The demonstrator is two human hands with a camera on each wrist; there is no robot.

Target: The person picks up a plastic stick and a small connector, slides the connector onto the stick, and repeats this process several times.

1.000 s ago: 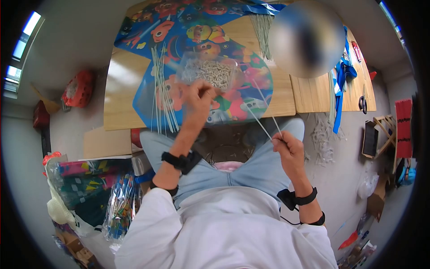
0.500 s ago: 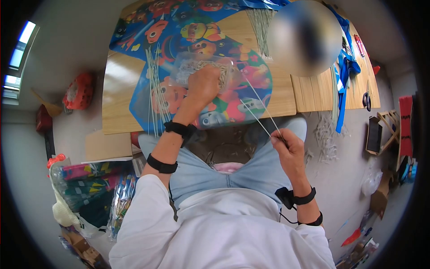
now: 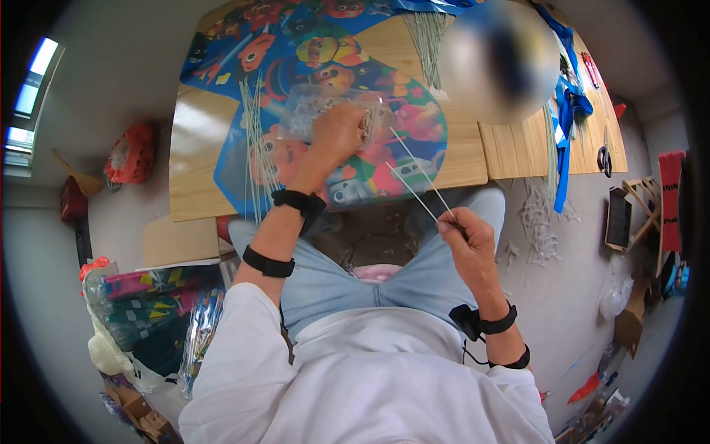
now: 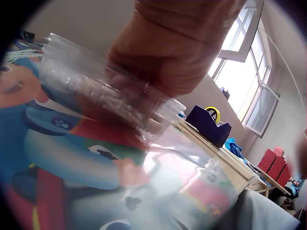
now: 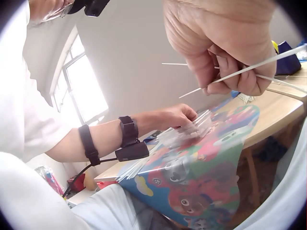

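Note:
In the head view my left hand (image 3: 340, 133) reaches into a clear plastic box (image 3: 297, 118) of small whitish pieces. Its fingertips are down among the pieces (image 4: 112, 103) in the left wrist view, blurred and partly hidden by the box wall, so a hold on any piece cannot be made out. My right hand (image 3: 470, 235), over the right thigh, pinches two thin white rods (image 3: 414, 194), which spread apart toward the table. The right wrist view shows the right hand (image 5: 225, 52) with fingers curled round the rods (image 5: 268, 61).
A printed cartoon sheet (image 3: 414, 118) lies under the box on the wooden table (image 3: 198, 144). Loose white rods (image 3: 255, 148) lie left of the box. More rods (image 3: 427, 48), blue ribbon (image 3: 563, 133) and scissors (image 3: 605, 160) are at the right.
My left hand has moved forward and down into the box and stays there. The right hand still pinches the rods, whose far ends have shifted a little to the left.

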